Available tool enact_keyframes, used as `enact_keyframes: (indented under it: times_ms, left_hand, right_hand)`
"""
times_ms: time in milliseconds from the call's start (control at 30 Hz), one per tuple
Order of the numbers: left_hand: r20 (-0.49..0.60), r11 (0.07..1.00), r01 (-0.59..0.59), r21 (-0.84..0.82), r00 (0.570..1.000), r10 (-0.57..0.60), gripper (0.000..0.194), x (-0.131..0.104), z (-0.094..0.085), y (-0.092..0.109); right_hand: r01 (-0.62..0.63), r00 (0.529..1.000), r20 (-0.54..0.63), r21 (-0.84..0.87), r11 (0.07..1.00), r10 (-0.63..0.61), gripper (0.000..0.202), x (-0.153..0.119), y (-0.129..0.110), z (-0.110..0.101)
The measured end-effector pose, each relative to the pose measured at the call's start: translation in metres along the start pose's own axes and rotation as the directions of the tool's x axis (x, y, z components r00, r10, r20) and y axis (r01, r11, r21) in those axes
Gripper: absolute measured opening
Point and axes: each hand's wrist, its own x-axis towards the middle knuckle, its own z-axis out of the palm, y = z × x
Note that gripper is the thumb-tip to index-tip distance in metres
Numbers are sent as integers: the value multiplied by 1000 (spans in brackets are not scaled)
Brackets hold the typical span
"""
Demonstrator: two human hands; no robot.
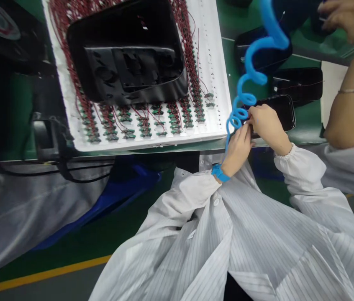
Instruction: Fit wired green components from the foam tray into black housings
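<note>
My left hand [239, 147], with a blue wrist strap [220, 172], reaches to the table edge beside a black plastic casing [285, 112]. Its fingers are bent together. My right hand [266, 125] pinches at the casing's near left end, its fingertips meeting those of the left. Whatever lies between the fingertips is too small and too covered to make out. A blue coiled cord [248, 99] hangs in front of the casing's left side and partly hides the fingertips.
To the left, a white foam tray [224, 83] carries rows of small green boards with red wires, and a large black housing [139, 96] rests on them. More black casings [299, 85] lie beyond my hands. At right, a co-worker's arm [349, 92] extends over the green table.
</note>
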Motion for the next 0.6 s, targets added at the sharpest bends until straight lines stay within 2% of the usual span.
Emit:
enact_keyframes:
  times_ms: [100, 200, 333, 467, 600]
  left_hand:
    - [54, 996, 55, 77, 997, -59, 55, 8, -5, -2]
    - [84, 988, 40, 148, 995, -53, 51, 12, -11, -2]
    - [128, 981, -2, 193, 991, -23, 48, 15, -23, 0]
    - [129, 985, -16, 170, 992, -6, 47, 15, -30, 0]
    - [62, 992, -19, 123, 998, 12, 46, 13, -24, -7]
  right_hand:
    - [-22, 999, -34, -25, 999, 21, 19, -2, 0, 5]
    - [-64, 997, -53, 12, 998, 64, 16, -6, 1, 10]
    - [-106, 973, -192, 124, 987, 129, 11, -26, 12, 13]
    - [-141, 909, -349, 257, 956, 228, 17, -61, 28, 15]
    - [-201, 795, -496, 330, 922, 351, 24, -90, 36, 31]
